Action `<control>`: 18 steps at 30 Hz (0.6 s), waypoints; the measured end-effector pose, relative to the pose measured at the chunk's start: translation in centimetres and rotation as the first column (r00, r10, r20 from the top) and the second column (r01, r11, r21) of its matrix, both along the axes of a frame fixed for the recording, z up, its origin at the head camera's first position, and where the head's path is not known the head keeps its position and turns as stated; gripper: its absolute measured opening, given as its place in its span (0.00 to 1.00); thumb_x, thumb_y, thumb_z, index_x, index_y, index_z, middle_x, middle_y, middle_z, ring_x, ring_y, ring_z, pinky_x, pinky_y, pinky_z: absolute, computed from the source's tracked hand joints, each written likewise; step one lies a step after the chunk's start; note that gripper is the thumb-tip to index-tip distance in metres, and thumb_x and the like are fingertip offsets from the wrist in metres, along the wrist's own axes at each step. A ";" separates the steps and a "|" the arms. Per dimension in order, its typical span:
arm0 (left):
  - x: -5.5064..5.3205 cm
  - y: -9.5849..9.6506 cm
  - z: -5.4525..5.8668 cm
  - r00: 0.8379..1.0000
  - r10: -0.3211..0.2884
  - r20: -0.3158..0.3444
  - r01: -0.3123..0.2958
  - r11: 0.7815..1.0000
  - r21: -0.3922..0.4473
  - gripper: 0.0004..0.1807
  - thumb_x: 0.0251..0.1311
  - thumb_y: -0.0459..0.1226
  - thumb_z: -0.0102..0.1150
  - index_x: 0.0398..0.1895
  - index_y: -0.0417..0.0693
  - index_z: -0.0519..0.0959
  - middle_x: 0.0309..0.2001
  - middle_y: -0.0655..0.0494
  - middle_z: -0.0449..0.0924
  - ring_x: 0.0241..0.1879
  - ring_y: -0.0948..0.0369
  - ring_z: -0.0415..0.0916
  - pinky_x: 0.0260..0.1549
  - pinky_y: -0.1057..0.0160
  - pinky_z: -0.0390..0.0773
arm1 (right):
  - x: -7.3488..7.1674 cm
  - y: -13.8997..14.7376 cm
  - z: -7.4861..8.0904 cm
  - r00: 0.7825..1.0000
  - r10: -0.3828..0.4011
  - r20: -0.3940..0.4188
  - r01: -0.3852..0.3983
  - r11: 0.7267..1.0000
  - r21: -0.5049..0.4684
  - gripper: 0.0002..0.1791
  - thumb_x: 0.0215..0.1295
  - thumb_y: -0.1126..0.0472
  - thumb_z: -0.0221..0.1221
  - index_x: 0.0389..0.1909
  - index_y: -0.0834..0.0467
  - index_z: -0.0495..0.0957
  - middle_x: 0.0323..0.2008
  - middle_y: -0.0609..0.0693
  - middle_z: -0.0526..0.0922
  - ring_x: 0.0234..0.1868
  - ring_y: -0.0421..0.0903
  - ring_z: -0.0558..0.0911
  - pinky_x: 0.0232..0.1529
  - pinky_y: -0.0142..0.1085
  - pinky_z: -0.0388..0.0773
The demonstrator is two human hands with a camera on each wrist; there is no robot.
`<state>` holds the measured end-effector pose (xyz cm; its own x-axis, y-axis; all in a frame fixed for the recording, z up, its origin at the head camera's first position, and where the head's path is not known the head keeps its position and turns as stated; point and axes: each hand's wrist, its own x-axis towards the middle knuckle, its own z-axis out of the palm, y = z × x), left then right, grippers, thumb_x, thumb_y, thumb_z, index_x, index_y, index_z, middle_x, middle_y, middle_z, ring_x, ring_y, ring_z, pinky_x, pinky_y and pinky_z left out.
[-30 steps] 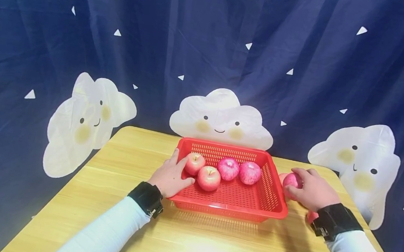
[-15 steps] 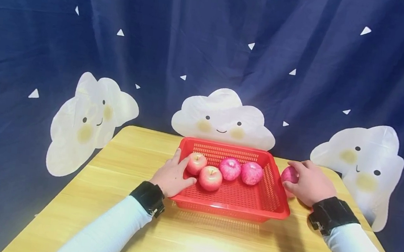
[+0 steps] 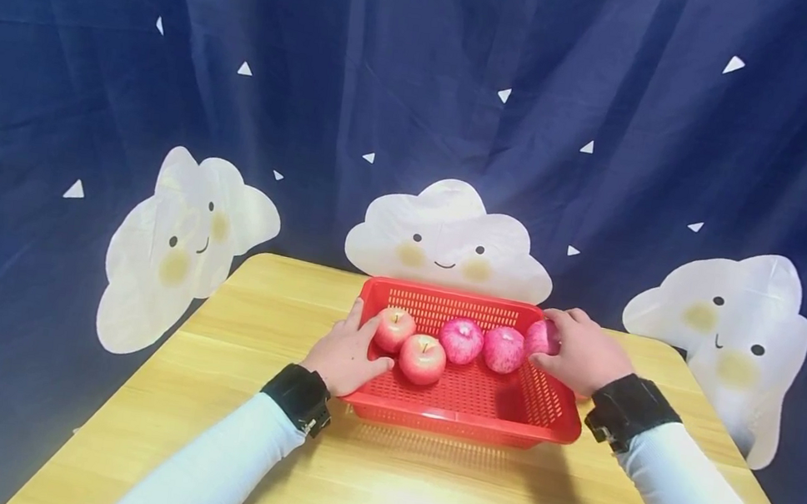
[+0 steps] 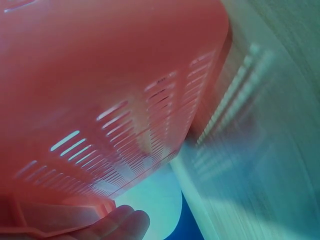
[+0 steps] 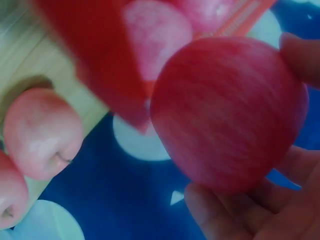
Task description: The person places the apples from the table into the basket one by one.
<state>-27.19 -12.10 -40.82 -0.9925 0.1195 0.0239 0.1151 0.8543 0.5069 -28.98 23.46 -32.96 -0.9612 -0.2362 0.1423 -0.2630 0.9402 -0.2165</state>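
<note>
Right wrist view: the held apple [image 5: 230, 115] sits gripped by the right hand [image 3: 591, 355], thumb and fingers curled about it. In the head view it is at the right end of the red basket [image 3: 459, 417]. Carried too low, it might catch the rim; let go high, it could knock the nearest apple [image 3: 504, 351]. The left hand [image 3: 343, 361], loosely spread, rests on the left rim; too light a touch might let the basket slide.

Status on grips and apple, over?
Left grip resting on basket, left side. Right grip holding apple, basket's right end. Four apples inside; nearest may crowd it.
</note>
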 end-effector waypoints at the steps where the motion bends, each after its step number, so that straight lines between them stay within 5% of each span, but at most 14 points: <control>1: 0.0 0.0 0.0 1.000 0.001 0.001 -0.001 1.000 0.002 0.53 0.54 0.54 0.70 0.81 0.60 0.55 0.82 0.52 0.40 0.72 0.44 0.58 0.56 0.41 0.76 | -0.1 -0.4 0.0 1.000 0.005 0.009 -0.005 1.000 0.004 0.47 0.48 0.47 0.77 0.66 0.64 0.71 0.53 0.65 0.77 0.48 0.64 0.81 0.46 0.62 0.81; 18: 0.0 -0.1 0.0 1.000 -0.007 -0.015 0.007 1.000 -0.010 0.52 0.54 0.55 0.70 0.81 0.58 0.56 0.82 0.50 0.39 0.73 0.43 0.57 0.58 0.40 0.75 | -1.7 -5.5 -1.8 0.979 0.095 0.179 -0.107 0.992 0.062 0.45 0.46 0.47 0.78 0.68 0.53 0.74 0.57 0.59 0.78 0.54 0.59 0.79 0.54 0.63 0.77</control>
